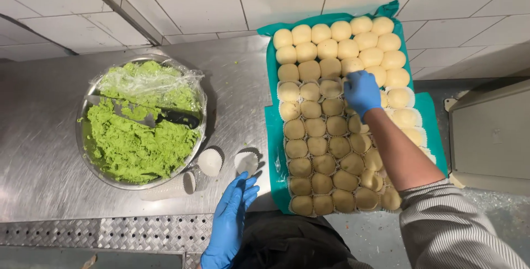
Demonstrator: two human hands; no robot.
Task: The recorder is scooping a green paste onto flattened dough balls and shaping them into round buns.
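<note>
My right hand (361,91), in a blue glove, reaches over a tray lined with teal plastic (270,120) and rests its curled fingers on the pale dough balls (323,131) near the middle of the rows. Whether it grips one is hidden by the glove. Several balls sit in white paper cups. My left hand (232,219), also gloved in blue, hovers with fingers apart at the counter's front edge, just below two empty paper cups (245,161).
A round metal bowl (88,158) of green paste (132,147) with a knife and loose plastic wrap stands at the left on the steel counter (44,136). A stack of paper cups (171,186) lies beside it. A beige box (491,136) stands at the right. White tiled wall behind.
</note>
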